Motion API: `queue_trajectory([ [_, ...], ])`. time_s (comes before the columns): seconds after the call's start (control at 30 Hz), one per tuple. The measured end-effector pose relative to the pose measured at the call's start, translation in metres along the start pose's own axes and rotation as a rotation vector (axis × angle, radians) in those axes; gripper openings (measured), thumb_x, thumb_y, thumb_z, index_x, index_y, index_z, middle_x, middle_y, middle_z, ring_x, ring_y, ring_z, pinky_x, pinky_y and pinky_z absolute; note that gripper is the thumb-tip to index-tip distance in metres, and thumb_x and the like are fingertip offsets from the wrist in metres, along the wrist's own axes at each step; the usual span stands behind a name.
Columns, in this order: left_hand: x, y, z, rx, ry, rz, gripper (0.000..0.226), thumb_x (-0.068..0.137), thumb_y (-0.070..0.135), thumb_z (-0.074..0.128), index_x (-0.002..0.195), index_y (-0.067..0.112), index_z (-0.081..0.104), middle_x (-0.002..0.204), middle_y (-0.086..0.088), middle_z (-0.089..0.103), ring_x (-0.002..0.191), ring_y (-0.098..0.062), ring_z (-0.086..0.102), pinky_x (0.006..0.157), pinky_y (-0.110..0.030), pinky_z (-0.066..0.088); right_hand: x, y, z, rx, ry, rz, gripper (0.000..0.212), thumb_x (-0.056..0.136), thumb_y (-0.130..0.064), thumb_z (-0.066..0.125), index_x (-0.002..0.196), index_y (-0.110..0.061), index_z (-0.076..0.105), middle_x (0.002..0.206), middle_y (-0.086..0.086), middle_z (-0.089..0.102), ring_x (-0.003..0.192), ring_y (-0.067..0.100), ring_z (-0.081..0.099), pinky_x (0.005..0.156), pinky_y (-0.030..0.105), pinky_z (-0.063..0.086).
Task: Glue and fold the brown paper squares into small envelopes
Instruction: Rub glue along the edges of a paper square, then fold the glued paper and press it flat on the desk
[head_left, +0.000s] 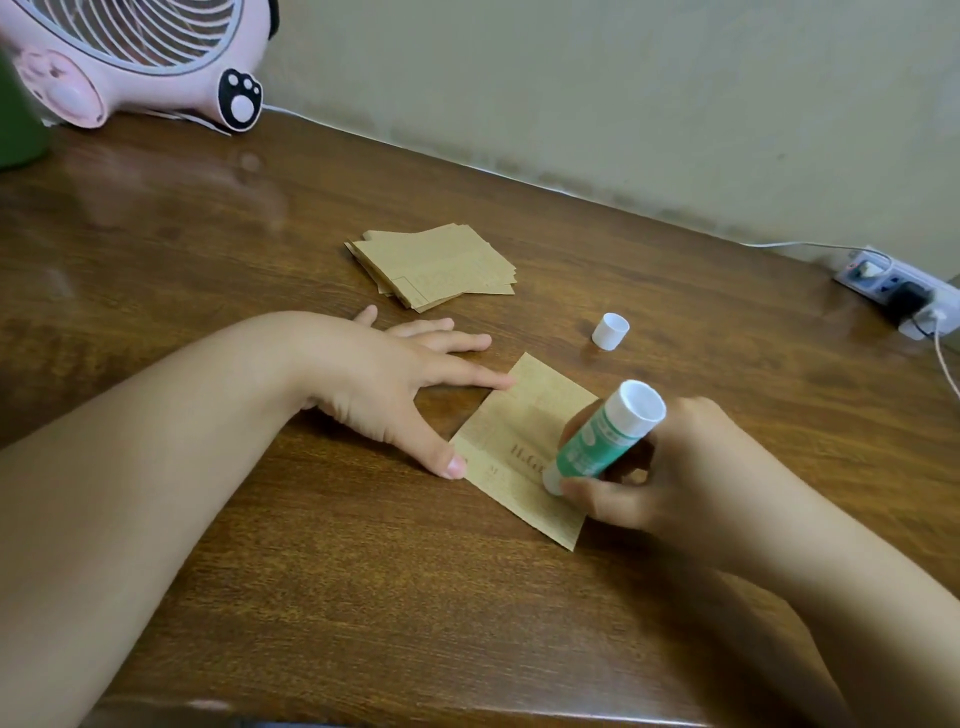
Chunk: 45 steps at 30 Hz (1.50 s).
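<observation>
A single brown paper square (519, 447) lies flat on the wooden counter (311, 571), turned so its corners point away and toward the person. Faint printing shows on it; a few letters near the middle look like "H.G", the rest too faint to read. The right hand (670, 483) grips a glue stick (602, 441), green-labelled with a white body, fingers curled round it, its lower end pressed on the square's right part; the label's white writing is too blurred to read. The left hand (410, 389) lies open with fingers straight and spread, thumb tip and index fingertip pressing the square's left edge.

Beyond the square, well apart, sits a loose stack of brown paper squares (434, 267), some printed with lines. The glue stick's white cap (610, 330) stands on the counter between stack and square, to the right. At the far left corner stands a pink fan (135, 57) with a paw print on its foot; a white power strip (898, 293) lies at the far right against the wall.
</observation>
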<state>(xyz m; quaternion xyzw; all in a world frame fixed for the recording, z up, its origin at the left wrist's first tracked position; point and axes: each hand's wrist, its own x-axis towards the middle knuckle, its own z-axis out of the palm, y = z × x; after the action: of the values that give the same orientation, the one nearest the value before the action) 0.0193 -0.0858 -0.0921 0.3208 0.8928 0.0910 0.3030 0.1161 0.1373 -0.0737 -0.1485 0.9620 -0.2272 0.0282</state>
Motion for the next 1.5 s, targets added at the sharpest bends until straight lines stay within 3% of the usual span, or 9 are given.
queue_trajectory([
  [0.27,0.0,0.002,0.001,-0.046,0.055,0.035,0.086,0.07,0.063,0.068,0.136,0.066,0.012,0.148,0.038,-0.01,0.135,0.008,-0.021,0.11,-0.055,-0.02,-0.024,0.011,-0.01,0.269,0.044,0.159,0.008,0.071,-0.026,0.073,0.074,-0.032,0.067,0.086,-0.026,0.067,0.082,-0.002,0.063,0.074,0.015,0.05],
  [0.4,0.0,0.004,0.001,-0.101,0.101,0.042,0.08,0.075,0.049,0.071,0.134,0.064,0.018,0.148,0.036,-0.002,0.138,0.006,-0.012,0.111,-0.055,-0.017,-0.023,0.011,-0.016,0.441,0.147,0.153,0.023,0.067,-0.039,0.068,0.082,-0.021,0.07,0.077,-0.001,0.073,0.073,0.019,0.068,0.069,0.034,0.056],
  [0.47,0.001,0.005,0.002,-0.135,0.137,0.039,0.073,0.078,0.038,0.067,0.131,0.062,0.024,0.147,0.035,0.004,0.137,0.007,-0.008,0.112,-0.053,-0.016,-0.017,0.014,-0.015,0.452,0.21,0.185,0.016,0.072,-0.036,0.066,0.084,-0.026,0.064,0.072,-0.013,0.072,0.069,0.009,0.068,0.064,0.026,0.057],
  [0.67,0.005,0.012,0.004,-0.191,0.266,0.025,0.052,0.082,0.029,0.06,0.123,0.053,0.04,0.143,0.031,0.021,0.136,0.006,0.0,0.113,-0.051,-0.016,0.007,0.026,-0.016,0.135,0.433,0.119,0.032,0.079,-0.022,0.069,0.094,-0.047,0.057,0.086,-0.022,0.066,0.08,-0.009,0.062,0.07,0.005,0.046],
  [0.87,0.01,0.012,0.009,-0.144,0.423,0.008,0.037,0.081,0.04,0.065,0.11,0.047,0.045,0.131,0.031,0.037,0.132,0.005,0.015,0.113,-0.045,-0.019,0.029,0.056,-0.01,-0.169,0.53,0.068,0.036,0.08,-0.027,0.074,0.112,-0.036,0.059,0.102,-0.028,0.045,0.089,-0.015,0.045,0.075,-0.008,0.029],
  [1.07,0.013,0.013,0.009,-0.173,0.547,0.006,0.032,0.082,0.042,0.064,0.107,0.049,0.045,0.115,0.035,0.041,0.124,0.011,0.021,0.114,-0.041,-0.018,0.027,0.074,-0.005,-0.036,0.545,0.058,0.067,0.069,0.008,0.073,0.126,-0.023,0.054,0.133,-0.015,0.037,0.118,0.005,0.043,0.079,0.002,0.038],
  [1.23,0.015,0.012,0.01,-0.154,0.563,0.0,0.032,0.085,0.042,0.061,0.109,0.052,0.044,0.112,0.04,0.035,0.121,0.015,0.018,0.114,-0.04,-0.018,0.027,0.078,-0.002,-0.027,0.556,0.024,0.063,0.076,0.009,0.067,0.129,-0.024,0.052,0.148,-0.002,0.023,0.113,-0.002,0.041,0.079,-0.007,0.032],
  [1.33,0.016,0.013,0.01,-0.152,0.592,-0.006,0.031,0.086,0.041,0.06,0.109,0.053,0.043,0.11,0.041,0.032,0.122,0.013,0.019,0.115,-0.041,-0.016,0.025,0.082,-0.003,-0.057,0.61,0.012,0.061,0.079,0.013,0.055,0.129,-0.023,0.053,0.152,0.001,0.018,0.103,0.004,0.051,0.082,-0.001,0.038],
  [1.5,0.016,0.012,0.01,-0.148,0.619,-0.007,0.032,0.088,0.039,0.058,0.112,0.051,0.043,0.104,0.044,0.025,0.117,0.014,0.017,0.115,-0.039,-0.016,0.027,0.088,-0.005,-0.163,0.719,-0.051,0.047,0.084,0.008,0.051,0.125,-0.014,0.058,0.151,0.01,0.022,0.122,0.018,0.046,0.093,0.023,0.039],
])
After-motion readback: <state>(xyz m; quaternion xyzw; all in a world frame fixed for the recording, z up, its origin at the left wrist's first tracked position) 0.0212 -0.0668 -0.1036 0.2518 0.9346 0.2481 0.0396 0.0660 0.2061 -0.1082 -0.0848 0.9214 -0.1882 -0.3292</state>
